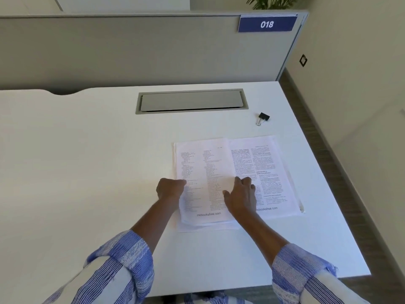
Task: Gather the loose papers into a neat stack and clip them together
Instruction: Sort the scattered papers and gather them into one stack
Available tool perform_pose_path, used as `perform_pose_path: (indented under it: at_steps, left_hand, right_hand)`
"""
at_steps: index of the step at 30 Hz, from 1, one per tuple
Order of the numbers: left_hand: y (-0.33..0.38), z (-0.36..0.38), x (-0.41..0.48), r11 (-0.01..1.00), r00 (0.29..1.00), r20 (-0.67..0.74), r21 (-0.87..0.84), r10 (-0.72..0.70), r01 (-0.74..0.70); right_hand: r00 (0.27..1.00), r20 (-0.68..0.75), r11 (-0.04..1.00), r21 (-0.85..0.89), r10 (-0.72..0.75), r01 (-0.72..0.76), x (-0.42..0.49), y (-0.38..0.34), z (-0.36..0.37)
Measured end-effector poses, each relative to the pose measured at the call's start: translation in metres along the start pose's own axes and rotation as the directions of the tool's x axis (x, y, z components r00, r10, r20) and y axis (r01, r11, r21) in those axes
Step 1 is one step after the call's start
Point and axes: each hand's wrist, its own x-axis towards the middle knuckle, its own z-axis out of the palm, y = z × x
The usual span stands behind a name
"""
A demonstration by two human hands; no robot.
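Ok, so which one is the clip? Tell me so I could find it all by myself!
On the big white desk, find the long grey hatch set into it. Just right of the hatch's right end, behind the printed papers, lies the binder clip. It is the only small black thing there, with silver wire handles, touching nothing else.

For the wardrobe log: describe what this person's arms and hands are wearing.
Both arms wear loose woven fabric sleeves, white with fine blue stripes. The left sleeve and right sleeve are rolled back into thick cuffs, leaving the forearms bare; the right cuff's edge looks frayed. The left hand and right hand are bare: no gloves, rings, watch or bracelets visible.
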Motion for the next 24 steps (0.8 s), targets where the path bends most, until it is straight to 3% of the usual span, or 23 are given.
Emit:
perform_pose_path:
  at_steps: [4,11,18,21,24]
  left_hand:
    - [0.003,0.001,-0.003,0.998,0.999,0.035,-0.063,-0.029,0.031]
    - [0.002,0.0,-0.007,0.999,0.998,0.033,0.021,-0.047,0.047]
    - [-0.002,0.007,0.014,0.961,0.984,0.176,-0.265,-0.03,0.077]
    - [0.009,-0.002,-0.008,0.974,0.957,0.288,-0.211,-0.022,0.086]
    - [0.01,-0.004,-0.011,0.993,0.96,0.272,-0.109,0.072,-0.044]
  right_hand:
    - [1.0,0.0,1.0,-0.012,-0.015,0.015,0.0,0.0,0.001]
    - [1.0,-0.003,0.999,-0.02,-0.029,0.029,0.0,0.0,0.001]
    - [1.0,-0.002,0.999,-0.039,-0.026,0.026,-0.002,0.001,0.001]
    - [1.0,0.003,0.999,-0.04,-0.019,0.019,-0.002,0.0,0.002]
    - [1.0,0.011,0.999,-0.048,-0.016,0.016,-0.002,-0.001,0.001]
